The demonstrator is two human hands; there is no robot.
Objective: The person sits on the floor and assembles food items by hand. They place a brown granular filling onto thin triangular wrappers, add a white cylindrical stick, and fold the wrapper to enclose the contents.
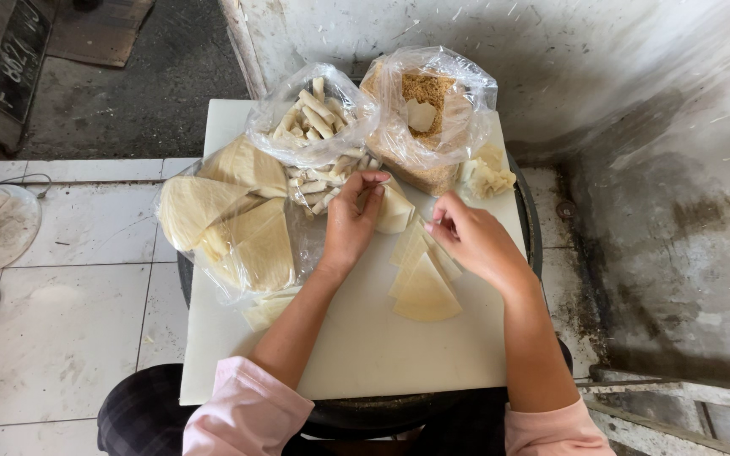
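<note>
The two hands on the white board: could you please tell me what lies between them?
In the head view, a folded wrapper piece lies between the left hand and right hand, touching the left hand's fingers.

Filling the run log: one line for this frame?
left hand: pinching folded wrapper | right hand: on wrapper stack | white board: bag of rolls, crumb bag

A folded wrapper [394,211] is pinched by the left hand [352,221] on the white board [382,346]; stacked triangular wrappers [424,283] are touched by the right hand [471,241].
</note>
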